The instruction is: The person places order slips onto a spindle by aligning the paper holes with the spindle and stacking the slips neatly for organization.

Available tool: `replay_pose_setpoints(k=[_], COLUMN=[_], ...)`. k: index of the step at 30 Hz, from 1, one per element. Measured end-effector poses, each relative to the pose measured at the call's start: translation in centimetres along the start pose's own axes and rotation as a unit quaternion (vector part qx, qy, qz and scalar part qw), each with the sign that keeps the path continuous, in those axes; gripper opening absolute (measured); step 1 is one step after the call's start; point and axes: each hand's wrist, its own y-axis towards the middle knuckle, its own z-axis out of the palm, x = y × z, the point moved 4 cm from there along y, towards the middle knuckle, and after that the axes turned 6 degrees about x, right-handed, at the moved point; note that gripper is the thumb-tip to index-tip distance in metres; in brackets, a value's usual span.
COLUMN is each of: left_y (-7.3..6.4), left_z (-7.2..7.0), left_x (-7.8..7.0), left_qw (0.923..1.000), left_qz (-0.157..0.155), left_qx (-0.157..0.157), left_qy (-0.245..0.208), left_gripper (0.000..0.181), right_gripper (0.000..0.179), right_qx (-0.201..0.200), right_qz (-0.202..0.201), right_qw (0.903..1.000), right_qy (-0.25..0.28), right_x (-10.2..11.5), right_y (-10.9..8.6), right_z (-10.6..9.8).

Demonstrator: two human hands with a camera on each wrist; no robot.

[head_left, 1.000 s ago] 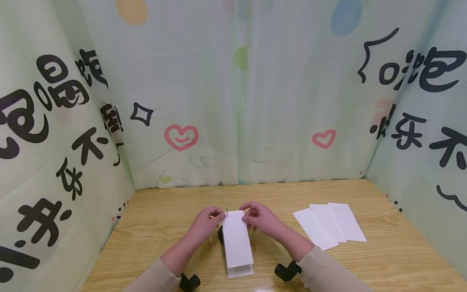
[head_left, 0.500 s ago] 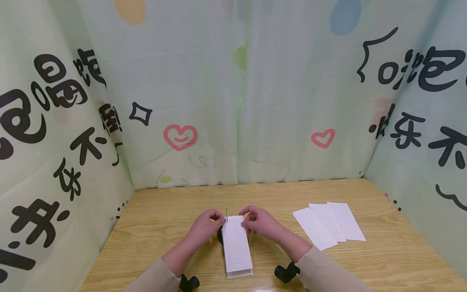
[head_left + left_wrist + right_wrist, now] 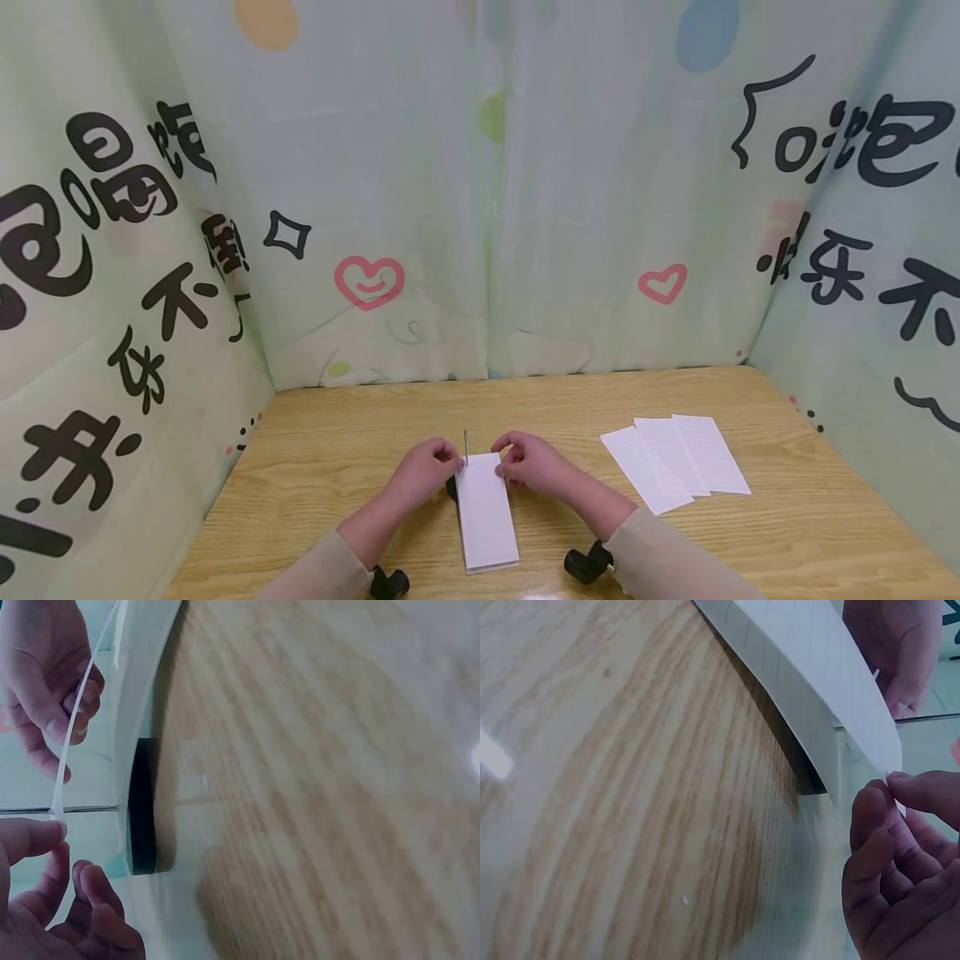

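A white lined paper slip (image 3: 486,517) is threaded on the thin metal needle (image 3: 466,442) of a paper spike. My left hand (image 3: 426,472) pinches its far left corner right beside the needle. The far right corner sits between the thumb and fingers of my right hand (image 3: 536,460). In the left wrist view the slip (image 3: 78,712) appears edge-on, raised along the needle above the round black base (image 3: 141,806). The right wrist view shows another lined sheet (image 3: 799,712) under the held slip. From the head, the slip covers most of the base.
Several overlapping white paper slips (image 3: 655,468) lie on the wooden table (image 3: 352,425) to the right. Printed curtains (image 3: 420,183) surround the table at the back and both sides. Black wrist cameras (image 3: 588,564) sit at the sleeves.
Both hands have come down and slightly nearer with the slip, and more of the needle shows above it. The gap between the slip and the sheet below has narrowed.
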Motion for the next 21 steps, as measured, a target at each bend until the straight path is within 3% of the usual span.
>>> replay_pose_setpoints(k=[11, 21], left_y=[0.56, 0.69], left_z=[0.61, 0.75], left_x=[0.78, 0.52], left_qw=[0.999, 0.9979], left_qz=[0.006, -0.018], left_qx=[0.014, 0.03], left_qy=[0.041, 0.054], left_gripper=[0.014, 0.015], right_gripper=[0.022, 0.023], right_qx=[0.007, 0.013], right_qz=[0.0, 0.014], right_qw=[0.9992, 0.9954], right_qy=[-0.038, -0.094], right_x=[-0.38, -0.67], right_y=[0.21, 0.34], right_z=[0.45, 0.72])
